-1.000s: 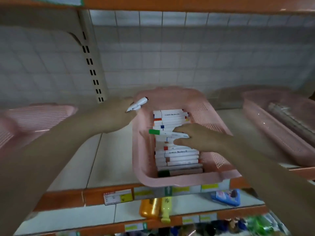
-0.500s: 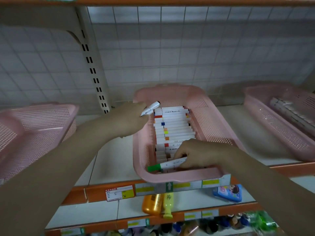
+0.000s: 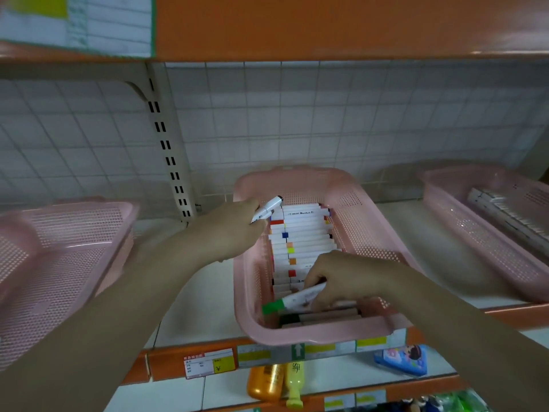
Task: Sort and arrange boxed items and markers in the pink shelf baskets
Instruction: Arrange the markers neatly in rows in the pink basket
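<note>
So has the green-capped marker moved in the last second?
Yes. The right hand has brought the green-capped marker from the middle of the marker row toward the near end of the middle basket.

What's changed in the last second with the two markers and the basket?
The right hand carried the green-capped marker from mid-row toward the near end of the middle pink basket, lowering it onto the markers there. The left hand still holds the dark-capped marker at the basket's left rim. The marker row is unchanged.
</note>
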A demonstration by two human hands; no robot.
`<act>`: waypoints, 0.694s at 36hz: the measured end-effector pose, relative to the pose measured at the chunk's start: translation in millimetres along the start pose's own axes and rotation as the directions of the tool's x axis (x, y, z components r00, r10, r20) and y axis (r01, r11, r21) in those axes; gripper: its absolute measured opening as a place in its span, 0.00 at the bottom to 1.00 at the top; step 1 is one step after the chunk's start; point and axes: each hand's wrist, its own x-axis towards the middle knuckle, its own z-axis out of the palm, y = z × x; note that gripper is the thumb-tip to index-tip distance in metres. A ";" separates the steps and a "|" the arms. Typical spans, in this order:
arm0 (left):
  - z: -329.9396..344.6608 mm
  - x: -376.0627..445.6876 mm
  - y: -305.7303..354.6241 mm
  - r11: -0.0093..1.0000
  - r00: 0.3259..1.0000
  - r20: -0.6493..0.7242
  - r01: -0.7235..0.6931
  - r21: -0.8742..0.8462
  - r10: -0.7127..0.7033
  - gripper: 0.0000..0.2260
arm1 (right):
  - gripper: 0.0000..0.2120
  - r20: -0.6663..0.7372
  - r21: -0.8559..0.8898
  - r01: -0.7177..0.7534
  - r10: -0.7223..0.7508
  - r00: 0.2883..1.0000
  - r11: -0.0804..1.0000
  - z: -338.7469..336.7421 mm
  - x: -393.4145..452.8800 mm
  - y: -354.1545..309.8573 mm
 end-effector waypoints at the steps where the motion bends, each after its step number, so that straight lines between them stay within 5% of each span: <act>1: 0.7 2.0 -0.3 1.000 1.000 -0.007 0.010 -0.013 -0.010 0.12 | 0.07 -0.014 0.049 -0.004 0.005 1.000 0.999 -5.1 0.4 1.3; 8: 1.3 20.4 -9.4 0.989 0.995 -0.039 0.090 -0.117 -0.095 0.12 | 0.12 -0.166 0.154 -0.036 0.062 0.984 0.987 -37.2 13.7 17.0; 19: -4.7 38.1 -7.0 0.979 0.993 -0.019 0.115 -0.170 -0.120 0.12 | 0.19 -0.444 -0.025 -0.084 0.065 0.894 0.996 -68.1 71.5 36.6; 23: -7.5 44.7 -8.0 0.979 0.993 -0.020 0.115 -0.170 -0.120 0.13 | 0.10 -0.415 -0.128 -0.120 0.056 0.908 0.984 -70.1 94.3 41.1; 25: -8.0 47.5 -8.7 0.976 0.992 -0.010 0.124 -0.179 -0.128 0.13 | 0.16 -0.399 -0.185 -0.157 0.072 0.914 0.970 -70.9 101.2 43.3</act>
